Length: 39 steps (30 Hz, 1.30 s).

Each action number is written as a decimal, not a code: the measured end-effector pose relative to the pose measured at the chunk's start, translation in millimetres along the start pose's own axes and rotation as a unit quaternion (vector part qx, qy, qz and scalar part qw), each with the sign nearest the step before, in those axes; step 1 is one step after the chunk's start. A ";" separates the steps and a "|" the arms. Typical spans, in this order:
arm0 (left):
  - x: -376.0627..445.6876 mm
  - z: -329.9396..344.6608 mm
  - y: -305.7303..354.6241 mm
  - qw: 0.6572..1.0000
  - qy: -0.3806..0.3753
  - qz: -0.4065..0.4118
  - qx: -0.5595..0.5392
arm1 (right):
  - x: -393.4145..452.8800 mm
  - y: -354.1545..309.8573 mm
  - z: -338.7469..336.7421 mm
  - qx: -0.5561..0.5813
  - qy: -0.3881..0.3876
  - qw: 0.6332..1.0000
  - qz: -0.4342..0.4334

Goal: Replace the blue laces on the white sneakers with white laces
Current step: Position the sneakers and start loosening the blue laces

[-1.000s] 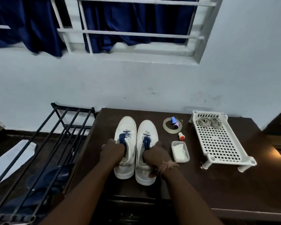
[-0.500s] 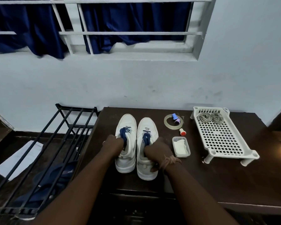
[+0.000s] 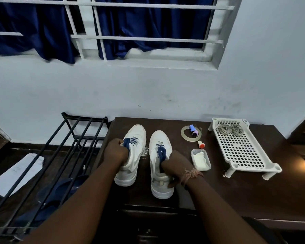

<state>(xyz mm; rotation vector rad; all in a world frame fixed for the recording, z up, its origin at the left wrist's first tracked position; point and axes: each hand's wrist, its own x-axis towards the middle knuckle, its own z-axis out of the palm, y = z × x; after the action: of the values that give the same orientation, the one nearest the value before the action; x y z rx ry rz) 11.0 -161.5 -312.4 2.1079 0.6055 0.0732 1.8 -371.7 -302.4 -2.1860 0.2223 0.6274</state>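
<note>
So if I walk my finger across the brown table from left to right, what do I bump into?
Left sneaker → right sneaker → plastic tub → white basket.

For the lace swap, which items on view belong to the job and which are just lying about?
Job:
left sneaker, gripped by left hand
right sneaker, gripped by right hand
blue laces
pale laces coiled in white tray

Lying about:
tape roll
lidded box
small orange-tipped item
black rack
</note>
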 end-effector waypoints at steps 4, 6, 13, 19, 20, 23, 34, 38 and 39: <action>-0.1 -4.3 -3.1 0.998 0.003 0.019 0.059 | -10.1 -5.2 -6.4 0.027 -0.058 0.998 0.011; -0.9 -6.3 1.0 0.997 -0.017 0.024 0.075 | -15.7 -5.5 -11.6 0.043 -0.051 0.998 0.011; -53.3 3.2 43.9 0.981 0.031 0.187 0.033 | -12.7 1.8 -16.7 -0.063 0.039 0.993 -0.089; -66.1 34.6 39.3 0.981 -0.163 0.102 0.008 | -6.9 11.3 -16.3 -0.118 0.060 0.975 -0.179; -62.1 34.5 36.0 0.980 -0.169 0.104 0.012 | -6.5 13.8 -16.0 -0.112 0.062 0.969 -0.210; -48.3 29.0 35.4 0.971 -0.227 0.082 -0.006 | -0.4 16.0 -15.0 -0.118 0.063 0.948 -0.290; -38.1 25.1 39.5 0.935 -0.329 -0.047 -0.127 | 15.2 8.7 -21.9 0.080 -0.002 0.954 -0.288; -36.0 22.1 39.9 0.918 -0.367 -0.062 -0.135 | 14.6 5.1 -29.2 0.242 -0.004 0.955 -0.171; -35.4 21.3 39.3 0.916 -0.376 -0.054 -0.129 | 14.2 2.7 -30.6 0.316 -0.004 0.937 -0.148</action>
<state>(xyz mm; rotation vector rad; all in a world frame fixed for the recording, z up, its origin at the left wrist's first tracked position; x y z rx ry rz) 1.2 -211.8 -287.5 1.6590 0.2197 -0.6590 24.1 -396.2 -295.2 -1.5505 0.0697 0.3289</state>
